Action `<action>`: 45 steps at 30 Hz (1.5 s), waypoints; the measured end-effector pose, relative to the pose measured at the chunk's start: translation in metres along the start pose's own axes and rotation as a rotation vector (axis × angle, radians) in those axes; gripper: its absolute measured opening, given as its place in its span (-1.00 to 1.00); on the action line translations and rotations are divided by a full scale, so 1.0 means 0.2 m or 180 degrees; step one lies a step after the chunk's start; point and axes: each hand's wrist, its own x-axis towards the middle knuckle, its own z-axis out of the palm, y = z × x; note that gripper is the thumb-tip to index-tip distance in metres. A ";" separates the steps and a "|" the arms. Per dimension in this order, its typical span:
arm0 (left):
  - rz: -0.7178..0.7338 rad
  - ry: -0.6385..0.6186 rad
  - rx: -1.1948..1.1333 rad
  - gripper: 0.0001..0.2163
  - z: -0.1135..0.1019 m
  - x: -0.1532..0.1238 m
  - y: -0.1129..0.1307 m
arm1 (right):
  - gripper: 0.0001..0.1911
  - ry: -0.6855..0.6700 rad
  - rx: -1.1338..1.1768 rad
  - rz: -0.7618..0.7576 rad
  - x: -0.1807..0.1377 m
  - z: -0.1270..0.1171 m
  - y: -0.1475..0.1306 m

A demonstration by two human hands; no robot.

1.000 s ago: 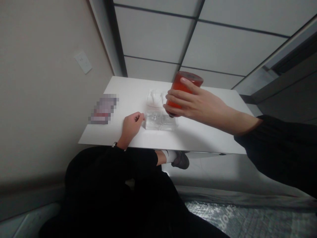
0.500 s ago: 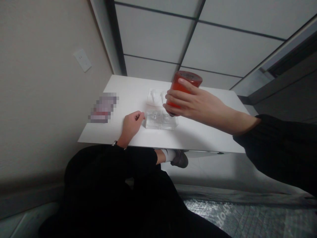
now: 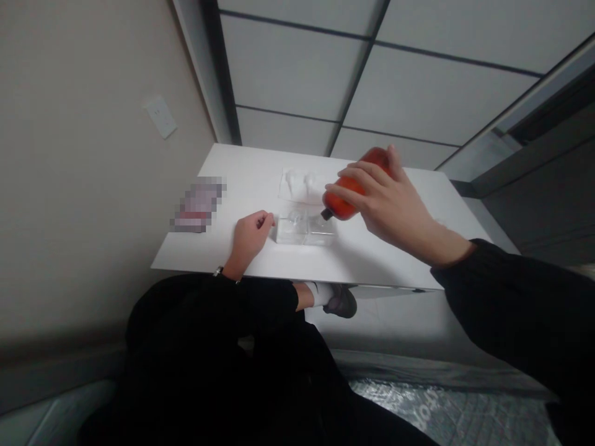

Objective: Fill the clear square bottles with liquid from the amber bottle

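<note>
Gripping the red bottle [image 3: 338,207]: our right hand [image 3: 390,201] has its fingers clamped around it; we hold it tilted in the air, its dark neck [image 3: 326,214] pointing down-left over the right half of the clear box [image 3: 290,235].
Our left hand [image 3: 251,238]: fingers curled loosely together, resting on the white surface [image 3: 223,170] just beside the box's left end.
In the way: the box's walls below the neck; just beyond, a white sheet [image 3: 300,196] bearing pale spoon-like items [image 3: 309,179].
Far left: a pixelated object [image 3: 198,204], well apart from the box.
Edges: the near one passes under our left wrist, above our shoe [image 3: 341,303]; the far one runs along the panels [image 3: 297,74].
Room: the surface runs on rightward beneath our right forearm.
Count: one bottle, one box, one sheet, two spoon-like items.
</note>
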 end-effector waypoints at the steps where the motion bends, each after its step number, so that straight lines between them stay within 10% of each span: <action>1: 0.0005 0.0006 -0.0025 -0.72 0.00 0.00 0.00 | -0.40 0.0106 0.0027 0.0135 -0.03 0.02 0.02; 7: 0.0213 0.0162 -0.0449 -0.79 -0.01 -0.01 -0.01 | -0.22 0.0867 0.0781 0.1332 -0.28 0.21 0.08; 12: 0.1579 -0.0409 0.0299 -0.49 -0.06 0.02 0.15 | -0.14 0.1304 0.1808 0.2088 -0.40 0.42 0.05; 16: 0.1889 -0.1326 0.1234 -0.19 -0.04 0.10 0.28 | -0.13 0.1396 0.2274 0.2255 -0.43 0.53 0.02; 21: 0.1613 -0.1676 0.1653 -0.25 0.00 0.16 0.26 | 0.36 0.0984 0.2519 0.1953 -0.58 0.55 0.07; 26: 0.1509 -0.1670 0.1509 -0.34 0.00 0.19 0.25 | -0.24 0.0946 0.1938 0.1982 -0.64 0.53 0.28; 32: 0.1323 -0.1669 0.1620 -0.36 0.00 0.21 0.28 | -0.29 0.0559 0.1713 0.1026 -0.31 0.60 0.54; 37: 0.1329 -0.1606 0.1546 -0.39 -0.01 0.23 0.27 | -0.74 0.0004 0.2036 0.0926 -0.18 0.63 0.61; 45: 0.1244 -0.1665 0.1602 -0.39 -0.01 0.24 0.29 | -0.64 0.2355 0.2921 0.1528 -0.32 0.33 0.39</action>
